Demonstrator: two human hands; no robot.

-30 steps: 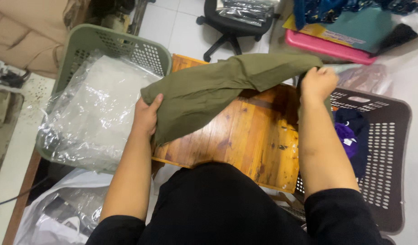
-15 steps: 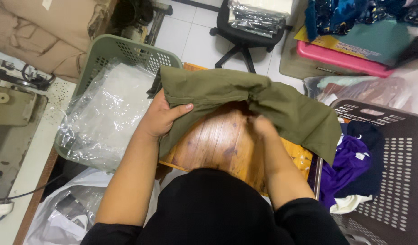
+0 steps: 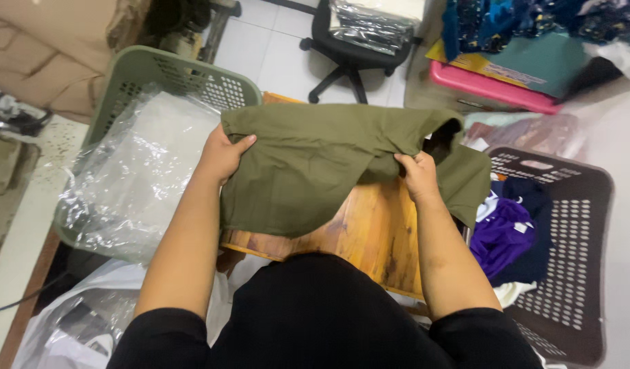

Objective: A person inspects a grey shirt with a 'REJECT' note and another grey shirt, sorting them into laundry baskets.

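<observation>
Seen from above: an olive-green garment (image 3: 315, 171) held spread over a wooden surface (image 3: 373, 236), its lower edge draped onto the boards. Left hand (image 3: 222, 156) clamped on the garment's left edge, thumb on top of the cloth, fingers beneath. Right hand (image 3: 417, 174) pinching a fold of the same cloth near its right side, with a loose flap hanging past it toward a dark perforated basket (image 3: 581, 225). Inside that basket, purple clothing (image 3: 503, 236) and dark navy clothing (image 3: 516, 188). To the left, touching the surface, a green perforated basket (image 3: 140, 78) filled with clear plastic bags (image 3: 133, 178). More crumpled plastic (image 3: 75, 321) lower left, by the black-sleeved arm. Beyond the surface, on a white tiled floor, a black swivel chair (image 3: 349, 51) loaded with wrapped bundles. Top right, a pink tray (image 3: 489, 89) under a teal sheet and blue patterned fabric (image 3: 492, 24).
</observation>
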